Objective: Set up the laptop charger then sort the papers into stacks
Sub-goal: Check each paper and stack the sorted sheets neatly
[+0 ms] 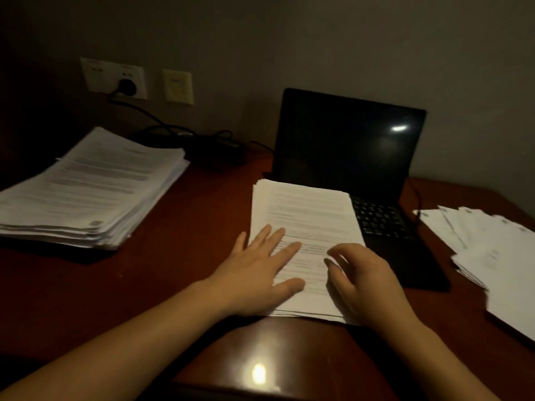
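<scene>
Papers (307, 221) lie stacked at the tabletop's (173, 270) front edge, overlapping the laptop (379, 218); left hand (260, 267) presses flat, fingers spread; right hand (364, 282) curls fingertips onto them, pinch unclear.

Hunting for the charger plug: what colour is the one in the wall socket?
The plug is black; head view.
</scene>
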